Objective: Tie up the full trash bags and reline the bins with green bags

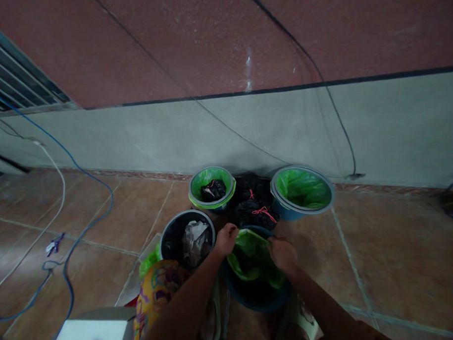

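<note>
Between my two hands a green trash bag (pixel 248 255) stretches, its mouth spread over and partly inside a dark blue bin (pixel 257 302). My left hand (pixel 227 238) pinches the bag's edge at the left. On the opposite side my right hand (pixel 283 254) is closed on the edge near the bin's rim. The lower part of the bag is in shadow inside the bin. Just left of my left forearm stands a bin with a grey rim (pixel 167 227), holding crumpled grey plastic (pixel 198 241).
Against the wall stand a small green-lined bin (pixel 196 176) with a black bundle inside and a larger green-lined bin (pixel 314 212). Black bags with red ties (pixel 253 210) lie between them. A blue cable (pixel 86 229) and keys (pixel 54 244) are on the left floor; a white box (pixel 94 330) sits nearby.
</note>
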`<state>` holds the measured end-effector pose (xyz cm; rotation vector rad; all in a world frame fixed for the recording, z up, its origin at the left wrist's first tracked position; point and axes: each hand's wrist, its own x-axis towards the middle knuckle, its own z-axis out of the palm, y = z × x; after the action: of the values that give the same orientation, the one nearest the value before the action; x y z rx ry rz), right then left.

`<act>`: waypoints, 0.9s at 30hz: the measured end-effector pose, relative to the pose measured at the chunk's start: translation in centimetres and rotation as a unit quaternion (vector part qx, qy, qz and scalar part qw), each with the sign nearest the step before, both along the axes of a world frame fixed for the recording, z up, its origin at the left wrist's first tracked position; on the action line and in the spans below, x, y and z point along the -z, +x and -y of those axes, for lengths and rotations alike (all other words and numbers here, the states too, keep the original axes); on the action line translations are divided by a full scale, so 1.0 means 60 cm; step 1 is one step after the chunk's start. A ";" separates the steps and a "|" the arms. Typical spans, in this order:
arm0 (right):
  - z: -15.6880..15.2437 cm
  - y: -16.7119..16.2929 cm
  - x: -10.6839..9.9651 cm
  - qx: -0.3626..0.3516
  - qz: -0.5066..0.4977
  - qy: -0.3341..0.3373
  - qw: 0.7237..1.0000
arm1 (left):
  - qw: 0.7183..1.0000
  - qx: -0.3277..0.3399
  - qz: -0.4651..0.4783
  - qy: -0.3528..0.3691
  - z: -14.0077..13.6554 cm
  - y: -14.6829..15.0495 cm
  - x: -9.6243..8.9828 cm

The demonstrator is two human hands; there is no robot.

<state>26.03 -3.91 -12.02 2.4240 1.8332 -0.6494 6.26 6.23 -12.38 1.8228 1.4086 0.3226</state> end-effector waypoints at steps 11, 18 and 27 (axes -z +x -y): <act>-0.022 0.036 0.019 0.165 -0.106 0.055 0.979 | 1.000 0.004 0.017 -0.022 -0.007 -0.012 0.004; -0.028 0.046 0.023 0.178 -0.106 0.055 0.977 | 0.989 -0.019 0.094 -0.108 -0.017 -0.007 0.010; -0.054 0.057 0.038 0.175 -0.066 0.017 0.982 | 0.990 -0.068 -0.009 -0.124 -0.054 0.001 0.034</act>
<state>29.46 -0.70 -14.30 2.8195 1.4738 -0.8216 6.32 9.47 -14.40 1.5353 1.5174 0.1909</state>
